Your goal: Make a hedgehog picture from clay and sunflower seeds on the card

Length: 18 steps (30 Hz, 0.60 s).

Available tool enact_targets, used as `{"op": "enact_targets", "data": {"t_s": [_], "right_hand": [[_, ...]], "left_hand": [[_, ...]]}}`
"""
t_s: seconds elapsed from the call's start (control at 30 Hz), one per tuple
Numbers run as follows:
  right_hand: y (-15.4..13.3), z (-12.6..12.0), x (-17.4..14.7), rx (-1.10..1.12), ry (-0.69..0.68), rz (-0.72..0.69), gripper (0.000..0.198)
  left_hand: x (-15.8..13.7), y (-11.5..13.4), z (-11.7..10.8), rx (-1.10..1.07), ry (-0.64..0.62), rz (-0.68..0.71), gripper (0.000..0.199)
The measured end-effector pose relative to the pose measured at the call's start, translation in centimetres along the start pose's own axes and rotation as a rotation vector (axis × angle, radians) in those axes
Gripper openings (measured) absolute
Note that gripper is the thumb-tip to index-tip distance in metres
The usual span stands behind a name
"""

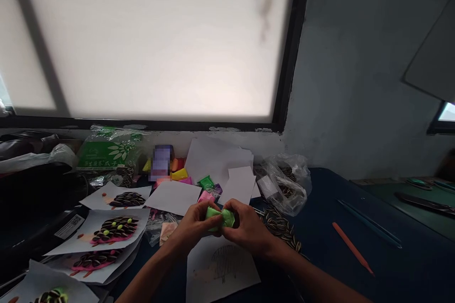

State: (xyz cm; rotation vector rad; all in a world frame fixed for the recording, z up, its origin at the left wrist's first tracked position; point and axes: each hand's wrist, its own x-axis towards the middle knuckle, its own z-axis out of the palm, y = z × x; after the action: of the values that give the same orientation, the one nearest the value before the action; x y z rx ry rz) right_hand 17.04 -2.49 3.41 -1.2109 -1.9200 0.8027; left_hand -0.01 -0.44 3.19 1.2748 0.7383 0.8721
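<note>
My left hand (pixel 199 221) and my right hand (pixel 245 225) are close together at the middle, both closed on a small, shiny light-green packet of modelling clay (pixel 227 218). Fingers and thumbs pinch it from either side and partly cover it, so I cannot tell whether it is torn. Below the hands lies a sheet of white paper with a pencil drawing (pixel 223 265) of a rounded, striped shape. A pink packet (pixel 206 197) and a green packet (pixel 206 182) lie just beyond. Beside my right wrist is a heap of striped sunflower seeds (pixel 280 227).
At the left lie seed-and-clay pictures (pixel 115 228) on paper. A green seed bag (pixel 106 149) stands behind them. Blank paper sheets (pixel 216 154) lean near the wall. A clear bag of seeds (pixel 287 184) sits right of centre. An orange clay tool (pixel 351 248) lies farther right.
</note>
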Motion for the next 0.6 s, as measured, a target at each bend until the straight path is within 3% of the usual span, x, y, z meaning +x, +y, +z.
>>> {"op": "enact_targets", "data": {"t_s": [0.3,0.6], "right_hand": [[-0.6,-0.2,-0.2,-0.017,0.086,-0.051,0.019],[0.2,-0.6,0.1,0.079,0.013,-0.071,0.013]], "left_hand": [[0.3,0.0,-0.7,-0.024,0.086,-0.026,0.047],[0.2,-0.2,-1.5,0.012,-0.040,-0.087,0.050]]}}
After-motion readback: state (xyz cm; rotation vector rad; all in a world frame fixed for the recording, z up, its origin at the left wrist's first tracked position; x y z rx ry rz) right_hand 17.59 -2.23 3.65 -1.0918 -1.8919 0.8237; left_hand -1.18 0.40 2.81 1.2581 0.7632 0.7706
